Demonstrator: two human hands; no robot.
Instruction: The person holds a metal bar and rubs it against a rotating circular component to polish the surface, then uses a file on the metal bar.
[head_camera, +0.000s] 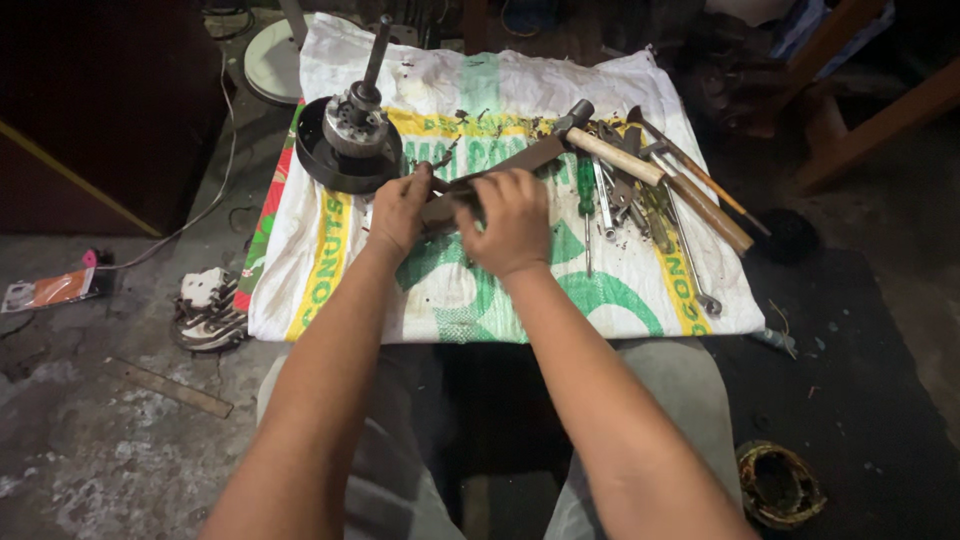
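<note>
My left hand and my right hand meet over a white printed sack spread on the floor. Both grip a dark, flat metal piece that runs from between my hands up and to the right. My left fingers pinch its near end; my right hand wraps over its middle, hiding that part. Just left of my left hand stands a round black motor part with an upright shaft.
A wooden-handled hammer, a green-handled screwdriver, spanners and other tools lie at the right of the sack. A small coil part sits on the floor at left, a wound stator at lower right. Wooden furniture legs stand at back right.
</note>
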